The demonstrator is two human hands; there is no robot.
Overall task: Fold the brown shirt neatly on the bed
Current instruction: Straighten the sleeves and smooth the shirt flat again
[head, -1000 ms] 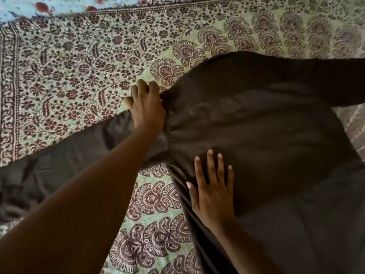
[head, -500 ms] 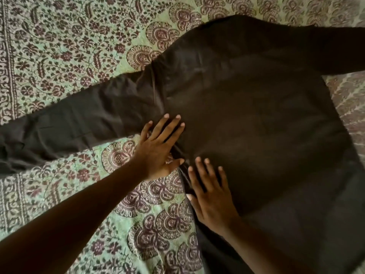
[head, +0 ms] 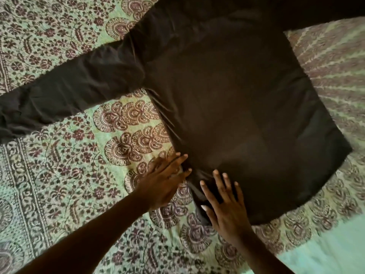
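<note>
A bedsheet, pale green with maroon floral and paisley print and a banded border down the left side, covers the bed. Across it from the far left runs one long sleeve of the brown shirt, lying flat with a few creases and rising toward the shoulder. The shirt body is spread flat over the middle of the bed, with small pleats gathered along its left side seam below the armpit.

At the shirt's near left corner, the left hand comes in from the lower left. Its fingers are straight and spread, and it rests mostly on the sheet with the fingertips touching the shirt's side edge; it grips nothing. Just beside it to the right, the right hand lies palm down on the shirt's lower corner, fingers straight and splayed, pressing the cloth flat rather than grasping it. The fabric bunches slightly between the two hands.

Farther right, the hem runs diagonally to a far corner at the right. The second sleeve stretches off the top right edge. A plain light green patch of bedding shows at the bottom right.
</note>
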